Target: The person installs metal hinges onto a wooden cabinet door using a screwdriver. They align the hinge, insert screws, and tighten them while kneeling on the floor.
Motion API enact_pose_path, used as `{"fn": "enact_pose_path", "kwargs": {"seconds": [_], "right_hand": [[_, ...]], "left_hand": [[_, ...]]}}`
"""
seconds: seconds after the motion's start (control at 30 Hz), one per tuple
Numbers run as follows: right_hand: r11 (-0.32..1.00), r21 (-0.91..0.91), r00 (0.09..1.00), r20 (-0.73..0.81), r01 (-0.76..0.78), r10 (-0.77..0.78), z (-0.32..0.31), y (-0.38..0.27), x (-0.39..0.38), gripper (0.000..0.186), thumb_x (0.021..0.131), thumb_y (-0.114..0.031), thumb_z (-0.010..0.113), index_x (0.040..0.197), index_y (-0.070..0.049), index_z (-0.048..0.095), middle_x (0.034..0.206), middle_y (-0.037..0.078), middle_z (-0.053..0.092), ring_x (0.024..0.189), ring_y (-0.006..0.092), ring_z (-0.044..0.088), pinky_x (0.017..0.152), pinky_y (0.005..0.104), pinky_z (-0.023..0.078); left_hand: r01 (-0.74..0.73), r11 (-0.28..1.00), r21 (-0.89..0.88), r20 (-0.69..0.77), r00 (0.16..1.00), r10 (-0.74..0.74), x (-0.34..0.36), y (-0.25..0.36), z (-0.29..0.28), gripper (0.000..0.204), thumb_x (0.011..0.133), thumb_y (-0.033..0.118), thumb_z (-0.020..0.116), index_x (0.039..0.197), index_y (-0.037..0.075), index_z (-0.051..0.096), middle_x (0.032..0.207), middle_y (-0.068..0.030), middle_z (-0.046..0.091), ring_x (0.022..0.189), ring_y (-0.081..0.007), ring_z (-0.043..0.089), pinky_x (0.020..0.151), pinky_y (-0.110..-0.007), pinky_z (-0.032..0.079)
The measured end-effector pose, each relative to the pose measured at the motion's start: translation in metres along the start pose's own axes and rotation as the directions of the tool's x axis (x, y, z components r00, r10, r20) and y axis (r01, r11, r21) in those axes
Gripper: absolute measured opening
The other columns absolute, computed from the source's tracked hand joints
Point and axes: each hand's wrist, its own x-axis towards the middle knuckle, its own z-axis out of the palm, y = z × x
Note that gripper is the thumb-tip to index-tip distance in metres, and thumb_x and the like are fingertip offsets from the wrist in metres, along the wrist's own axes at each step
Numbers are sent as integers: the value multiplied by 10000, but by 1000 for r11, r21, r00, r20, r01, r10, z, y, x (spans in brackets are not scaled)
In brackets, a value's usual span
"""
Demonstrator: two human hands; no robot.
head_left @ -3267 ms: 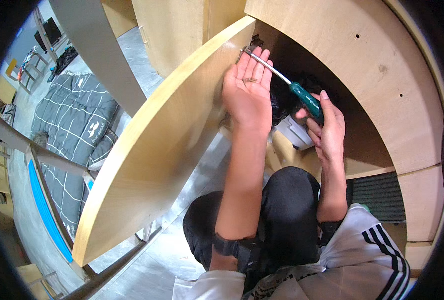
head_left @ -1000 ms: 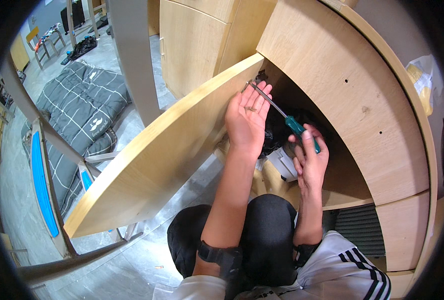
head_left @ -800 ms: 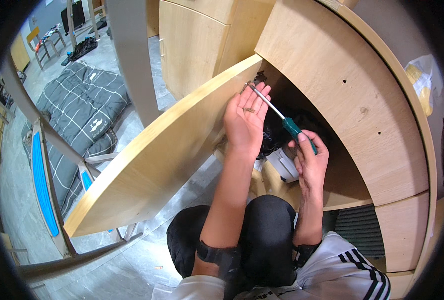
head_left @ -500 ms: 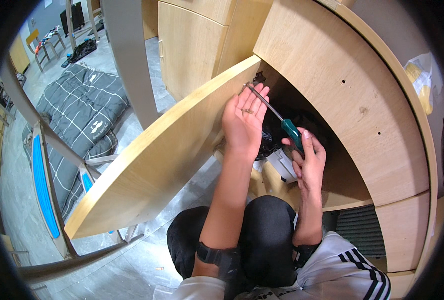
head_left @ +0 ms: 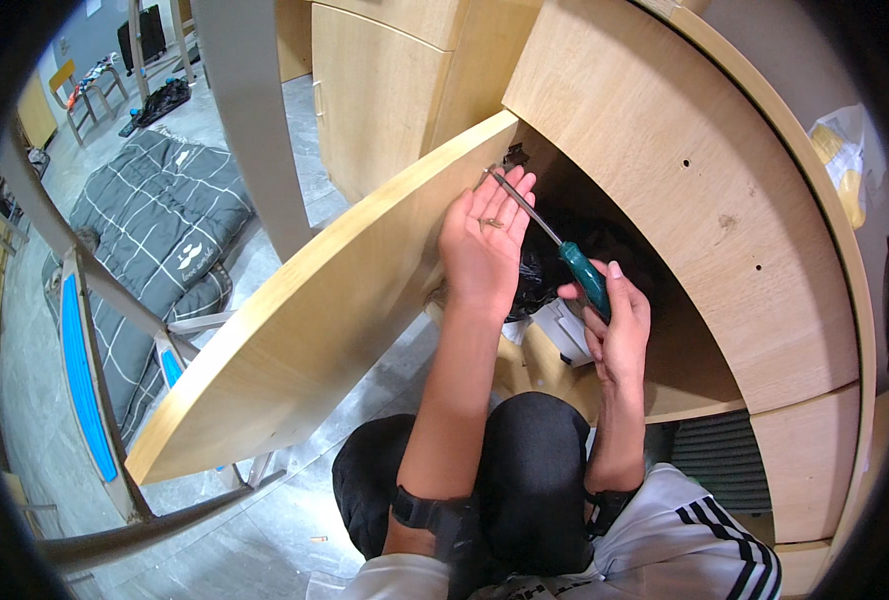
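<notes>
My left hand (head_left: 483, 255) lies palm up with its fingers stretched out, beside the inner face of an open wooden cabinet door (head_left: 305, 335). A few small screws (head_left: 491, 222) rest on it near the base of the fingers. My right hand (head_left: 622, 325) is wrapped round the green handle of a screwdriver (head_left: 586, 276). Its metal shaft slants up and left across my left fingertips, with the tip close to the door's inner face. Just beyond the fingertips, a dark metal hinge (head_left: 516, 155) sits where the door meets the cabinet.
Inside the cabinet are a black plastic bag (head_left: 537, 285) and a white box (head_left: 562, 330). A curved wooden cabinet front (head_left: 690, 190) rises at the right. On the left stand a metal ladder with blue treads (head_left: 87, 375) and a dark checked quilt (head_left: 155, 220) on the floor.
The view has shifted very slightly. Both hands, the screwdriver and the screws keep nearly the same places; the door has not visibly swung.
</notes>
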Motion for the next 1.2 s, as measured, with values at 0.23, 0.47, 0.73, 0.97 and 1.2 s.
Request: {"fn": "enact_pose_path", "kwargs": {"seconds": [0.23,0.47,0.73,0.97,1.2], "right_hand": [[954,-154,963,-44,258,-268,2,13,3,177,899,-112,619,1024,14,627,780,111,674,373,-12,304,339,170,198],[997,69,995,98,-16,9,-4,-1,-1,227,889,-73,607,1097,16,589,775,81,659,379,-11,295,340,154,207],[946,-194,962,-39,259,-272,3,11,1,275,818,-4,681,1086,-17,622,810,17,659,527,-13,422,442,149,281],[998,-60,999,31,36,-34,-4,5,2,291,970,-216,467,1050,27,606,775,133,657,356,9,266,309,169,197],[973,-148,980,-62,178,-189,-1,9,1,177,848,-58,644,1019,-11,646,812,64,680,420,-14,331,380,148,222]], "left_hand": [[5,1000,-6,-4,1000,-5,-1,0,1,506,961,210,342,1329,-134,303,1362,-284,393,1295,-379,392,1095,-435,336],[-13,1000,28,2,1000,13,-2,-1,1,500,956,199,348,1329,-132,305,1357,-277,402,1293,-369,396,1092,-430,339],[-32,998,54,-24,999,33,-3,-4,2,503,950,194,326,1332,-134,302,1357,-275,400,1289,-362,404,1091,-425,339],[-42,996,74,-10,999,43,-3,-4,2,502,947,189,328,1327,-138,303,1357,-279,397,1287,-364,405,1092,-426,339],[-27,998,61,5,1000,27,-1,-5,2,504,943,182,348,1328,-138,291,1359,-281,396,1294,-378,393,1093,-433,336]]}}
